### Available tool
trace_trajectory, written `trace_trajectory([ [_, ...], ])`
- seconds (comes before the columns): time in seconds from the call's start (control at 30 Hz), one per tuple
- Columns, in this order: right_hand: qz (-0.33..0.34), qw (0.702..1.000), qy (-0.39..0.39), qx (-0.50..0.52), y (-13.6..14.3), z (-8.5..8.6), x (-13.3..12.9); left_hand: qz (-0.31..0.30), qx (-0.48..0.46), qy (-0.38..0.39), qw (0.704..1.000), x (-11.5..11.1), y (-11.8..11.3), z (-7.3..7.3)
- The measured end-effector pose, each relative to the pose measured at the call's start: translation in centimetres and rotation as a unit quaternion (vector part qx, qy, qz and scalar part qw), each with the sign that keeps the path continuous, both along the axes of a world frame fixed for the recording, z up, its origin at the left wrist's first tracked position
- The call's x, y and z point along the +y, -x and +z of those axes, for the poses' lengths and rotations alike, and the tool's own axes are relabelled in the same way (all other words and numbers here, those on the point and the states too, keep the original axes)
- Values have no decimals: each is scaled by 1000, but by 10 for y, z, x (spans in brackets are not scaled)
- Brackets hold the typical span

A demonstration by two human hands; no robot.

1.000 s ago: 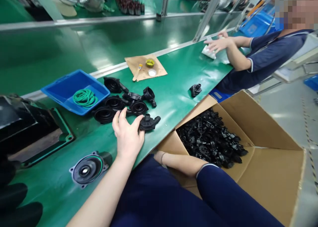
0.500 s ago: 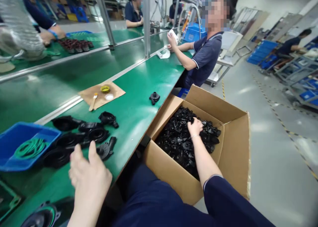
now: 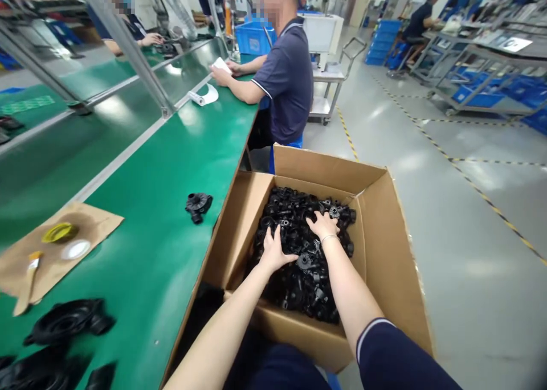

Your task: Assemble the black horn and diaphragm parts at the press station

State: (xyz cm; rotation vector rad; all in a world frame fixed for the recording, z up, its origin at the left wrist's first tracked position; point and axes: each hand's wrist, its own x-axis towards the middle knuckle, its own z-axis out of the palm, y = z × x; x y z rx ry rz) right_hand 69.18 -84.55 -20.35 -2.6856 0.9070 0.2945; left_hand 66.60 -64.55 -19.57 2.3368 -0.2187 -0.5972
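An open cardboard box (image 3: 397, 253) beside the bench is filled with black plastic parts (image 3: 294, 284). Over the left side of the pile is my left hand (image 3: 274, 253), its fingers spread and nothing held in it. My right hand (image 3: 323, 225) reaches onto the far right part of the pile, fingers apart, fingertips at the parts; no part is seen gripped. One black part (image 3: 198, 205) lies alone on the green bench (image 3: 149, 253), left of the box. More black housings (image 3: 66, 321) lie at the bench's lower left, partly out of view.
Brown paper (image 3: 100, 222) on the bench carries a brush (image 3: 29, 282), a yellow ring (image 3: 60, 232) and a white disc. A seated person (image 3: 286, 82) holds something white beyond the box. Metal posts (image 3: 132, 54) stand along the bench.
My left hand has moved from above the bench parts to the box. My right hand stays over the pile. The view has turned right, and the blue tray has left it.
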Motion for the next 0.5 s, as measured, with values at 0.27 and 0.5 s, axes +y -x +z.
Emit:
trace_trajectory([
  [0.27,53,998,-32,14,-6,-6,-7,-13,-3,-31,999,-31,-34,-25],
  [0.5,79,995,-56,17,6,-12,12,-70,5,-17,997,-18,-36,-32],
])
